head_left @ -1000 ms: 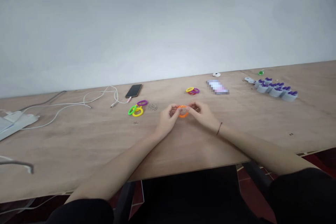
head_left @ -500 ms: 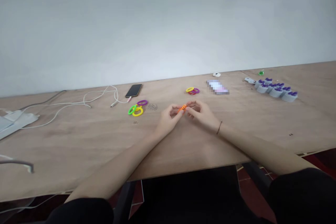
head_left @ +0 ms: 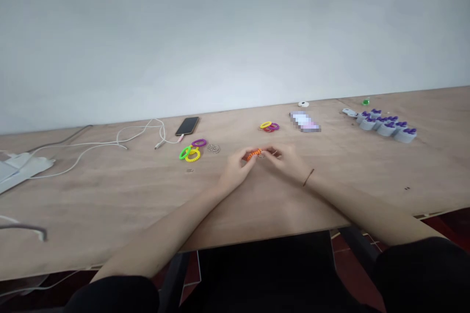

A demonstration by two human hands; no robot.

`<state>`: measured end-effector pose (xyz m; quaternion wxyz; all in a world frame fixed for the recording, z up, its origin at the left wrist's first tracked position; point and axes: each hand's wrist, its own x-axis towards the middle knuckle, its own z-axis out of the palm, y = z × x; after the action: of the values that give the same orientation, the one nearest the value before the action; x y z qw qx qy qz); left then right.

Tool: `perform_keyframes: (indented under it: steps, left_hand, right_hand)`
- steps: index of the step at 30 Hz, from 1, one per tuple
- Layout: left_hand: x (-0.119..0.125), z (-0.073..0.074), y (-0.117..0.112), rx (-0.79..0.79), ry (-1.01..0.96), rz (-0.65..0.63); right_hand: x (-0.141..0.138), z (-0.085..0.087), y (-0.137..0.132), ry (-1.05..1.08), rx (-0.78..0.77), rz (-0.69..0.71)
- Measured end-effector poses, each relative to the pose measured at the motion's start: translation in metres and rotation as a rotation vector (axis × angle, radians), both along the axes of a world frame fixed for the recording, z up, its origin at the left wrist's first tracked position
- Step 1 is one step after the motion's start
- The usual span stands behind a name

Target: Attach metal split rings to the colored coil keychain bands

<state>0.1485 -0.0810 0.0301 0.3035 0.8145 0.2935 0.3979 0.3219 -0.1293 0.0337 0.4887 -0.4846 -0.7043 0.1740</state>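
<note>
The left hand point(head_left: 237, 167) is closed in a narrow pinch on an orange spiral hair tie point(head_left: 254, 155), held just above the middle of the plywood table point(head_left: 279, 215). The right hand point(head_left: 284, 161) curls narrowly just right of the tie; whether it touches, I cannot tell.

I can read nothing here, no words, numbers or logos on anything. The one marked patch point(head_left: 305, 122) on my bench point(head_left: 110, 205) is pixelated — whatever it carries stays hidden.

**Q:** What light do we see here?
**A:** Bright, even, diffuse light; we find only faint shadows on the pale plywood tabletop point(head_left: 330, 195) and no harsh glare.

**Q:** And the image quality?
**A:** We note slight overall softness, wide-angle stretching towards the edges, and one pixelated rectangular patch point(head_left: 305, 122).
</note>
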Motion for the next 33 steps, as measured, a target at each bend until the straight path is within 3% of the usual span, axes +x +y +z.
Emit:
perform_keyframes:
  steps: [5,8,11,15,23,33]
  left_hand:
    - [0.004,-0.002,0.002,-0.209,-0.187,-0.041]
    - [0.005,-0.003,0.003,-0.251,-0.235,-0.042]
    - [0.004,-0.004,0.003,-0.243,-0.189,-0.042]
    - [0.003,-0.004,0.001,-0.207,-0.113,-0.045]
    - [0.002,-0.003,-0.001,-0.144,-0.019,-0.014]
    - [0.001,0.001,-0.002,0.089,0.09,-0.035]
  right_hand:
    - [-0.008,-0.007,0.005,0.422,-0.154,0.103]
    - [-0.011,-0.008,0.007,0.506,-0.188,0.138]
    - [-0.008,-0.007,0.006,0.385,-0.145,0.067]
    - [-0.001,-0.005,0.002,0.05,0.028,-0.042]
    - [0.0,0.001,-0.004,-0.302,0.17,-0.04]
    - [0.009,0.011,0.003,-0.096,-0.112,0.105]
